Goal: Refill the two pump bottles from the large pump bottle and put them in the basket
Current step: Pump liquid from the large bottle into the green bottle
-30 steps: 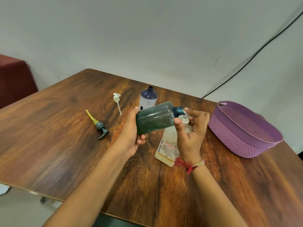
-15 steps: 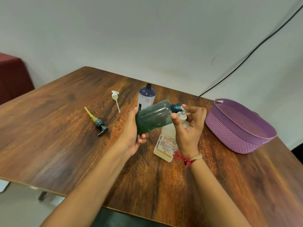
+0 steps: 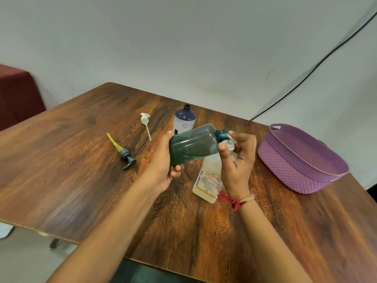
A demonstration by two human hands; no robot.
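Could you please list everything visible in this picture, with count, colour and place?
green bottle: 1, dark green, tilted, uncapped, in left hand
white pump bottle: 1, white, labelled, under right hand
purple bottle: 1, dark purple, upright, uncapped, behind green bottle
white pump: 1, white, lying left of purple bottle
grey pump: 1, grey, yellow tube, lying at table's left
basket: 1, purple, table's right
table: 1, brown wood
cable: 1, black, on wall
left hand: 1, grips green bottle
right hand: 1, pinches white pump bottle's head
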